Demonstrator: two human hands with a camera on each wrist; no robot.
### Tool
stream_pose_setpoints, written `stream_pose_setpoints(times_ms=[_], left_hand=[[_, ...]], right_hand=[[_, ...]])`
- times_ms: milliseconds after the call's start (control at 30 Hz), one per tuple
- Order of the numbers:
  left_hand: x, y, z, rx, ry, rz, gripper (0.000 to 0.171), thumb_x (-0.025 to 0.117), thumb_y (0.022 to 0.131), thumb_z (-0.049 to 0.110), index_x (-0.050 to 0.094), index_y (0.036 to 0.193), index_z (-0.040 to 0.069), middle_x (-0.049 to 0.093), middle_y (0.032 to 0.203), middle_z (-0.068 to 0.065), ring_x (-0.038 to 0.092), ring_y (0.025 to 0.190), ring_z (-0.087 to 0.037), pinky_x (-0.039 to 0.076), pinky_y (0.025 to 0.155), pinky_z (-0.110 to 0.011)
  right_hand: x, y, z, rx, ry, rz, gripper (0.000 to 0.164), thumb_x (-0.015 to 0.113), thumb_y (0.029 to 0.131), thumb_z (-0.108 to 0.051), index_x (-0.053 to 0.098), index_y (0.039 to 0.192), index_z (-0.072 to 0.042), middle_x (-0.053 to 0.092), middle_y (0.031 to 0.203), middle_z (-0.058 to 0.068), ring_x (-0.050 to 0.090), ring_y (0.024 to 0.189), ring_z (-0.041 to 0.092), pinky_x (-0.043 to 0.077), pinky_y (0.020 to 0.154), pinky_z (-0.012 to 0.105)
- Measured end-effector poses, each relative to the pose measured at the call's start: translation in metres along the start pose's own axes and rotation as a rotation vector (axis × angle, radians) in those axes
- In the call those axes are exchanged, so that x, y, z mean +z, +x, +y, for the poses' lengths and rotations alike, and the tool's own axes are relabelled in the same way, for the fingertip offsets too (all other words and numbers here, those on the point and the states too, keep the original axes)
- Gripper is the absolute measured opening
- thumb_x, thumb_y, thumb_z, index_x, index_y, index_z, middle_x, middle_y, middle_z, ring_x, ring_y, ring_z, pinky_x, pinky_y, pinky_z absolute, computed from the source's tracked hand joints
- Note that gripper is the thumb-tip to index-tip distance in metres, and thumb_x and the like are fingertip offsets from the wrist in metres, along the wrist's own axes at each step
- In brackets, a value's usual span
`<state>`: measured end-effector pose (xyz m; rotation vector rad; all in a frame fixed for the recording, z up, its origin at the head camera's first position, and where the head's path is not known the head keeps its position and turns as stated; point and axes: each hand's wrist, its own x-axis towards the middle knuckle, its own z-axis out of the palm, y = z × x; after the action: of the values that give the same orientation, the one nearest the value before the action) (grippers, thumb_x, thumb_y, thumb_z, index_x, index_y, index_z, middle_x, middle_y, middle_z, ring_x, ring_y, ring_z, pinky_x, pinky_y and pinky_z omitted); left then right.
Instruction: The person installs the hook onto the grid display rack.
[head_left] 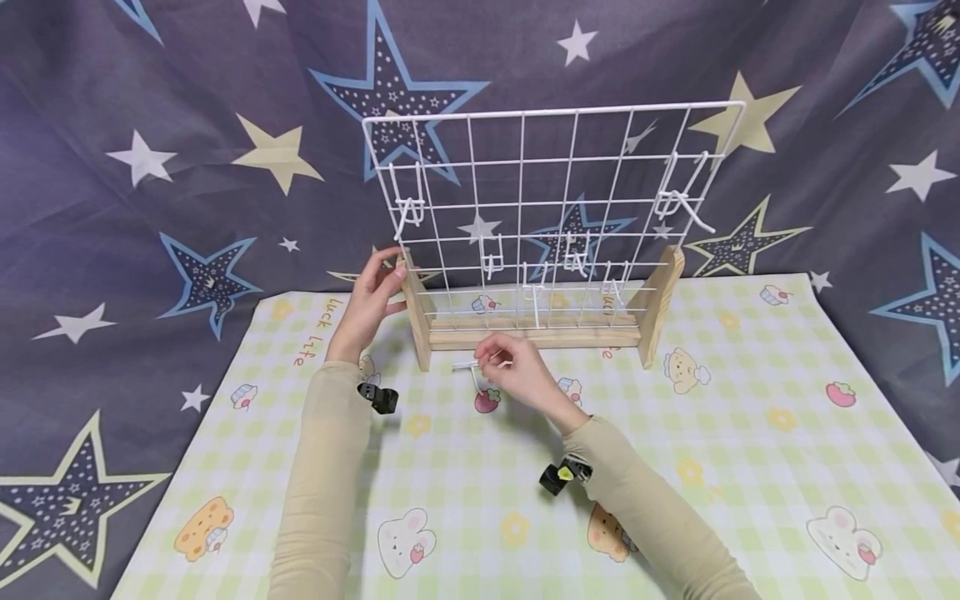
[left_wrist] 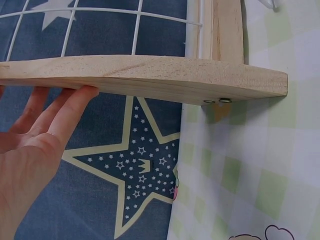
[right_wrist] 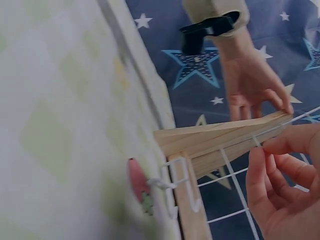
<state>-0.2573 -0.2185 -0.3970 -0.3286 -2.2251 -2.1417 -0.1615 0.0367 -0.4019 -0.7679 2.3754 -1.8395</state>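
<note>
My left hand (head_left: 367, 296) holds the upper end of the left wooden side panel (left_wrist: 145, 75) of a wire grid rack (head_left: 521, 158), its fingertips against the outer face. In the head view, my right hand (head_left: 517, 367) is low in front of the rack's wooden base bar. Its thumb and forefinger are bent toward each other beside a white wire hook (head_left: 474, 380). The right wrist view shows this hook (right_wrist: 189, 182) apart from the fingers, near the base bar (right_wrist: 192, 212) and a printed strawberry. No object shows between the right fingertips.
Several white hooks hang on the grid, including large ones at upper left (head_left: 409, 210) and upper right (head_left: 675, 200). A green checked cloth (head_left: 420, 475) covers the table. Behind it hangs a dark star-patterned curtain (head_left: 225, 75). The right wooden side panel (head_left: 662, 304) stands opposite my left hand.
</note>
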Motion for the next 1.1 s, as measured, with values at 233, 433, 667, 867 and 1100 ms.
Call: stream_pose_setpoints(times_ms=[233, 433, 667, 867, 1100], left_hand=[[0.0, 0.0, -0.001, -0.003, 0.007, 0.001, 0.037, 0.051, 0.102, 0.026, 0.045, 0.137, 0.017, 0.049, 0.132, -0.028, 0.058, 0.11, -0.028, 0.046, 0.09, -0.058], [0.0, 0.0, -0.001, -0.003, 0.004, 0.002, 0.036, 0.051, 0.102, 0.027, 0.046, 0.137, 0.018, 0.049, 0.132, -0.027, 0.058, 0.11, -0.027, 0.046, 0.09, -0.058], [-0.001, -0.001, -0.001, -0.005, 0.013, 0.007, 0.037, 0.052, 0.102, 0.027, 0.046, 0.137, 0.018, 0.05, 0.13, -0.025, 0.057, 0.11, -0.028, 0.047, 0.09, -0.057], [0.0, -0.001, -0.002, -0.002, 0.016, 0.009, 0.037, 0.052, 0.102, 0.027, 0.046, 0.138, 0.018, 0.05, 0.132, -0.027, 0.058, 0.108, -0.024, 0.047, 0.09, -0.056], [-0.001, 0.0, -0.002, 0.003, 0.015, 0.007, 0.035, 0.052, 0.101, 0.028, 0.048, 0.136, 0.021, 0.05, 0.131, -0.027, 0.059, 0.107, -0.024, 0.048, 0.089, -0.055]], right_hand=[[0.007, 0.004, 0.026, 0.002, -0.032, -0.051, 0.015, 0.057, 0.078, 0.016, 0.062, 0.091, 0.012, 0.063, 0.083, 0.022, 0.059, 0.077, 0.03, 0.052, 0.074, 0.038], [0.013, 0.012, 0.061, 0.051, -0.106, -0.102, 0.016, 0.061, 0.077, 0.009, 0.065, 0.093, 0.008, 0.064, 0.081, 0.01, 0.058, 0.074, 0.016, 0.051, 0.071, 0.027], [0.018, 0.014, 0.062, 0.156, -0.229, -0.139, 0.013, 0.065, 0.079, 0.003, 0.068, 0.091, 0.002, 0.065, 0.08, 0.006, 0.059, 0.074, 0.014, 0.05, 0.071, 0.025], [0.021, 0.015, 0.064, 0.224, -0.251, -0.146, 0.013, 0.067, 0.079, 0.0, 0.069, 0.092, -0.002, 0.066, 0.08, 0.004, 0.06, 0.074, 0.013, 0.05, 0.071, 0.025], [0.022, 0.019, 0.07, 0.283, -0.318, -0.152, 0.019, 0.075, 0.079, -0.006, 0.066, 0.095, -0.003, 0.063, 0.076, -0.002, 0.058, 0.067, 0.012, 0.047, 0.066, 0.026]])
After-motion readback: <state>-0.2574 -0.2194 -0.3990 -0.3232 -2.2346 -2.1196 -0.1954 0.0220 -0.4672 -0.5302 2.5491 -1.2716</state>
